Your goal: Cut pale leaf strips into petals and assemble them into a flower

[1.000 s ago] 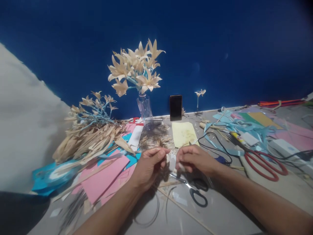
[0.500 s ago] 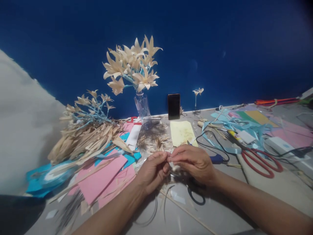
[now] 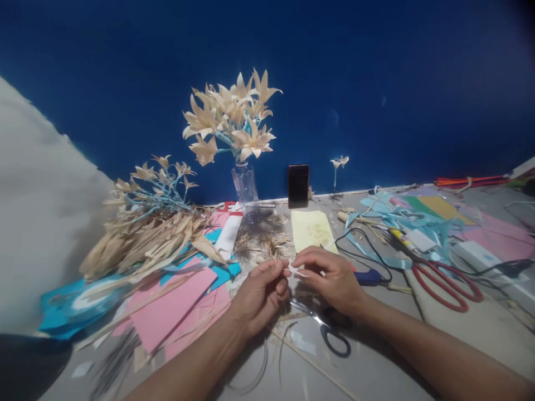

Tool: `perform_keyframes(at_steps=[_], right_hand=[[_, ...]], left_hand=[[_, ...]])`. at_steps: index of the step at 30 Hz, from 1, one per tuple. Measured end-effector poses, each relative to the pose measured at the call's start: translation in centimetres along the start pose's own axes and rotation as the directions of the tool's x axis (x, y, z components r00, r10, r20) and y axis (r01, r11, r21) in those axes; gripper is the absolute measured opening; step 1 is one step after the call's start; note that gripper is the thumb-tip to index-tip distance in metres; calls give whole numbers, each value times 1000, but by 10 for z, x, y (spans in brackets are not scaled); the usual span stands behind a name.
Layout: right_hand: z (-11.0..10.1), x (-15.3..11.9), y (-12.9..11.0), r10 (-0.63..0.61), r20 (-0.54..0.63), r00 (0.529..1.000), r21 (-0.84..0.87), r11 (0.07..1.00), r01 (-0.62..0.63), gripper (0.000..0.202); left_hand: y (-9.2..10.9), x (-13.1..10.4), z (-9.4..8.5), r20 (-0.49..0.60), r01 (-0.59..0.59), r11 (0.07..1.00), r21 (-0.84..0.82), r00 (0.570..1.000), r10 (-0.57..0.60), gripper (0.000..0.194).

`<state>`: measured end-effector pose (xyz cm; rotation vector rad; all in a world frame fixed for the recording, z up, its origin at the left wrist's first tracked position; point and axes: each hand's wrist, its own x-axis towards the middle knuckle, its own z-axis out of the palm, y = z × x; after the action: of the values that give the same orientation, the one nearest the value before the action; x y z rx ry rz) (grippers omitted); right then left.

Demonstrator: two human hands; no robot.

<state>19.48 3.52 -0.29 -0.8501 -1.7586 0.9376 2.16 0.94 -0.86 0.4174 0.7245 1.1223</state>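
1. Behind the work, a deep blue wall (image 3: pixel 376 67) is met by a grey surface (image 3: pixel 363 367), strewn with craft materials.
2. Centre stage, a small white piece (image 3: pixel 296 271) is held up between the two hands, above the black-handled scissors (image 3: pixel 321 328).
3. By the left hand (image 3: pixel 261 292), the piece's near end is pinched between thumb and forefinger; the other fingers are curled inward.
4. By the right hand (image 3: pixel 334 278), the other side is met with thumb and fingers bent; whether they are closed on it cannot be told.
5. Just beyond, a yellow sheet (image 3: pixel 311 228) is laid flat, and a phone (image 3: pixel 298 186) is propped against the wall.
6. To the left, pale flowers (image 3: pixel 229 111) are held upright in a clear bottle (image 3: pixel 246 192); dried husks (image 3: pixel 142 245) and pink paper (image 3: pixel 171 303) are spread nearby.
7. Over on the right, a blue-handled tool (image 3: pixel 368 277) is seen just beside the right hand, with red-handled scissors (image 3: pixel 420 265) and light blue ribbon (image 3: pixel 443 234) scattered farther out.
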Motion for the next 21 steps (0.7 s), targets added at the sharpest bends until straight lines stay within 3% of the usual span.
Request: perform_keyframes(at_steps=[3,6,8,10,13,15,17,19,21], right_hand=[[3,-5,0,-163,38,986,-2,987,163,8],[2,-7,0,-149,61,987,57,988,145,8],[1,-6,-1,-54,88,995,115,992,44,8],[2,-5,-2,136,83,987,182,972,-149,12],[4,-3,-2,417,83,905,307,853,-422,39],[4,-1,-1,483,128,866,364,790,-494,49],[4,1,0,502,175,847,396,752,-527,50],[2,3,0,510,233,828,415,718,-559,50],[0,3,-1,504,311,806,419,688,-592,49]], left_hand=[[-5,0,0,26,55,998,2,998,-55,26],[-7,1,-1,10,71,997,11,997,-71,27],[-7,2,-1,3,53,998,23,999,-53,27],[-6,2,-2,-12,6,998,65,1000,-5,26],[-3,0,-1,-81,-126,950,284,985,155,19],[-1,-3,-1,-46,-237,819,522,951,305,9],[3,-6,-1,122,-393,599,697,889,441,8],[5,-8,-2,306,-542,393,743,797,520,14],[6,-9,-5,398,-603,306,737,753,524,16]])
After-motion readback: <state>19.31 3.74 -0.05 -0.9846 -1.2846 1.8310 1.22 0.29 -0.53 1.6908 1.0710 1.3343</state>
